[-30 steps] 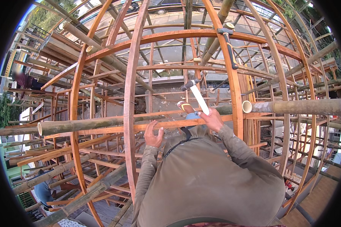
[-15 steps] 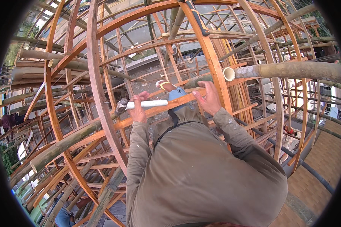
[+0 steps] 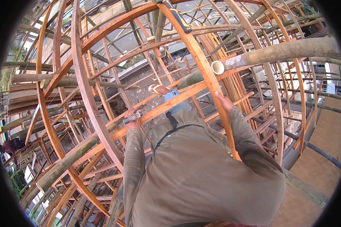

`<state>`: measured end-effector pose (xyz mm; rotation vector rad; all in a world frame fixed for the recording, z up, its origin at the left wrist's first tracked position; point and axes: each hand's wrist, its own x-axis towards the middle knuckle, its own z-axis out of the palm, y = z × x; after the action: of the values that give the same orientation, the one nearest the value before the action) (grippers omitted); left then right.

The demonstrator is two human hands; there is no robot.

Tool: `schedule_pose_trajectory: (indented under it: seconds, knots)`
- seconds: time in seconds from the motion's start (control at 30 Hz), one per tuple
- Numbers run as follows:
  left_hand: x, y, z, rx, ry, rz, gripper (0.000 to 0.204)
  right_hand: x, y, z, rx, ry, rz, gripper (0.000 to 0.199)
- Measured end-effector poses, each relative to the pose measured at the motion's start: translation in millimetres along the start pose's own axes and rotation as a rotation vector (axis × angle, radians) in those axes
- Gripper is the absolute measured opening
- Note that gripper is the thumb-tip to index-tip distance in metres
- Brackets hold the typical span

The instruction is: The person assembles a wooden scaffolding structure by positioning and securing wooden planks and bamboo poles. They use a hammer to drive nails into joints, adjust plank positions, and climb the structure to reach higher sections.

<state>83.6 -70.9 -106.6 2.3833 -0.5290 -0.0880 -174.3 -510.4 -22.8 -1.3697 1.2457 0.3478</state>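
My left hand (image 3: 133, 123) is closed around a hammer beside a lengthwise wooden beam. The grey hammer head (image 3: 132, 117) shows at the fingers, while the handle is mostly hidden. To the right, my right hand (image 3: 225, 101) grips the edge of a long orange-brown rafter (image 3: 204, 67); its thumb lies along the wood and the other fingers are hidden. A crossing beam (image 3: 185, 94) runs between the hands, over my jeans-clad leg (image 3: 172, 94). A tool with a black and yellow handle (image 3: 181, 22) rests against the rafter's upper part.
A thick bamboo pole (image 3: 280, 51) with an open end lies right of the rafter. Another bamboo pole (image 3: 68, 162) slants at lower left. Below, my foot in a yellow-strapped sandal (image 3: 160, 89) shows above a rubble-strewn floor. A brown tiled surface (image 3: 318, 151) lies at right.
My right hand has moved right and down, from open beside the crossing beam to gripping the rafter. In my left hand the hammer has turned, so its white handle no longer shows. The view has shifted slightly.
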Motion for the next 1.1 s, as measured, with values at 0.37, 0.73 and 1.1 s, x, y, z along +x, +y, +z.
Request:
schedule_pose_trajectory:
  seconds: [0.37, 0.73, 1.1]
  knots:
    - [9.4, -4.3, 6.1, 0.157, -0.022, -0.397, 0.064, -13.5, -9.4, 0.2, -0.234, 0.055, -0.115, 0.103]
    - [12.4, 42.0, -3.4, 0.397, -0.035, -0.598, 0.055, -45.3, -62.0, 64.2, -0.378, 0.737, -1.072, 0.046]
    - [17.9, 55.7, -12.9, 0.319, -0.062, -0.698, 0.037, 2.8, -239.6, 126.4, -0.394, 0.393, -1.451, 0.040]
